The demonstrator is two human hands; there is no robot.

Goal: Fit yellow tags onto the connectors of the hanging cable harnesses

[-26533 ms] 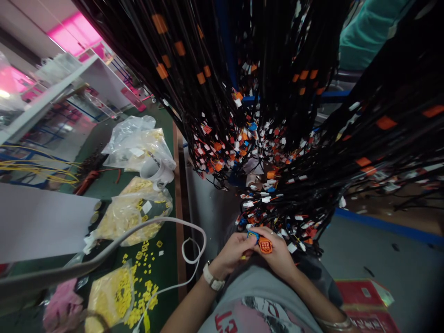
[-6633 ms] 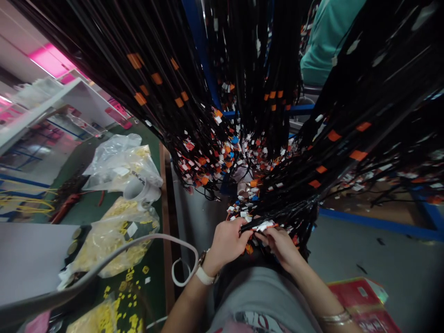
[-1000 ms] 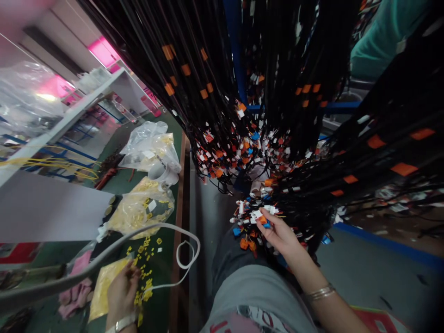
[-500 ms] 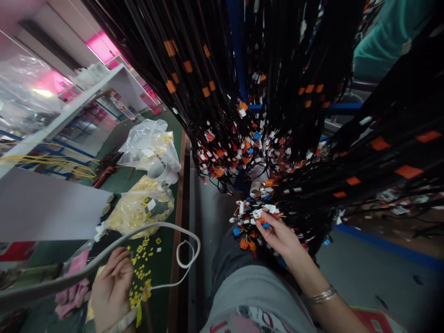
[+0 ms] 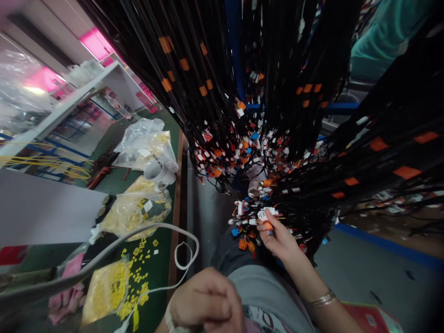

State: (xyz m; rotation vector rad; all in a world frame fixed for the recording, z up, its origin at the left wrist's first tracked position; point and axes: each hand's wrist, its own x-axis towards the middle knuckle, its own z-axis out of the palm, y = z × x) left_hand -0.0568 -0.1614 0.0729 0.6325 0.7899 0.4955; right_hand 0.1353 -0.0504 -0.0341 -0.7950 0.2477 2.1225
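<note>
My right hand [image 5: 278,240] pinches a white connector [image 5: 262,214] between thumb and fingers, at the end of a bundle of black cables. Around it hang orange connectors [image 5: 243,244], a blue one [image 5: 235,231] and several white ones. My left hand [image 5: 208,300] is in front of my grey shirt, its fingers curled closed. Whatever it may hold is hidden by the fingers. Small yellow parts [image 5: 138,273] lie scattered on the green bench top, beside a plastic bag of yellow parts [image 5: 107,289].
Black cable bundles [image 5: 194,92] with orange tags hang from a blue frame [image 5: 239,78]. More plastic bags [image 5: 138,208], a white cup [image 5: 160,173] and pink gloves [image 5: 67,296] rest on the bench. A grey hose [image 5: 114,240] crosses above it. A person's teal sleeve [image 5: 381,41] shows at upper right.
My left hand has moved right from over the scattered yellow parts to in front of my body, uncovering the bag there. My right hand stays at the white connector, which has turned slightly.
</note>
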